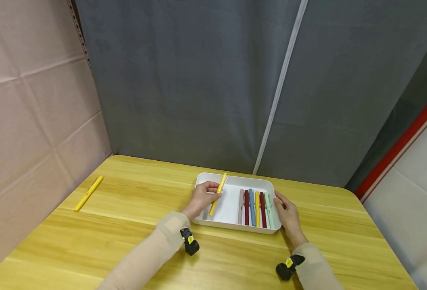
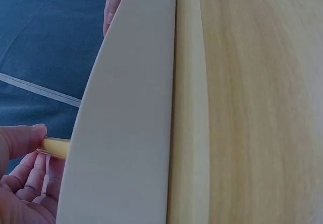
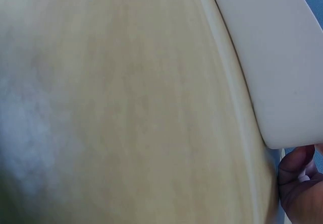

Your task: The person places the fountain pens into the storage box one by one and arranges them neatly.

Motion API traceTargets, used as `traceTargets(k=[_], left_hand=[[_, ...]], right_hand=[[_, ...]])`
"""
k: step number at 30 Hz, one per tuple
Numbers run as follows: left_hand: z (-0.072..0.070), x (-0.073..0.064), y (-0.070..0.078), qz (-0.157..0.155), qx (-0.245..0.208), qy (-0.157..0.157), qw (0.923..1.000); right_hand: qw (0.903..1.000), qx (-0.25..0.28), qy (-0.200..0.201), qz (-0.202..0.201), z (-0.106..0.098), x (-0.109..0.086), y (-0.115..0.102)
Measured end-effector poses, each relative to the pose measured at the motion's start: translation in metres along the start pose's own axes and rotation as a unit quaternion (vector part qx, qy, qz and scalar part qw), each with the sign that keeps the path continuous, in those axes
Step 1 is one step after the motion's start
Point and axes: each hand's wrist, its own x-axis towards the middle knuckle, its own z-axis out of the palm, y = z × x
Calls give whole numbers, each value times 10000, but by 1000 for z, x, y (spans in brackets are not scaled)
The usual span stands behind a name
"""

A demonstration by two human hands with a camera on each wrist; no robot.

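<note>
My left hand (image 1: 202,200) pinches a yellow pen (image 1: 218,193) between thumb and fingers, tilted over the left part of a white tray (image 1: 235,228). In the left wrist view the tray's side (image 2: 121,113) hides most of that pen (image 2: 54,147). At the tray's right end, my right hand (image 1: 288,215) holds the rim, its fingers (image 3: 298,166) bent against the end wall in the right wrist view. Inside the tray's right half lie several capped pens side by side: pale pink, dark red (image 1: 246,207), blue (image 1: 252,207), yellow (image 1: 257,209), dark red and mint green (image 1: 269,209).
Another yellow pen (image 1: 88,194) lies by itself near the left edge of the wooden table (image 1: 133,241). A grey curtain (image 1: 191,88) hangs behind the table, and a pale pink cloth wall (image 1: 35,121) rises on the left.
</note>
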Motion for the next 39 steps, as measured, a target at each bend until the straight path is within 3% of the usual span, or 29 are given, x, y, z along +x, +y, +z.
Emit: traceTargets(k=[24,39], left_hand=[[15,-1,-9,-16,91,-148,9998],[24,-3,-13,-204,-64,-204,9996]], right_hand=[[10000,-39,-21,17,2,-1,0],[10000,-5,-84,9,2,0,1]])
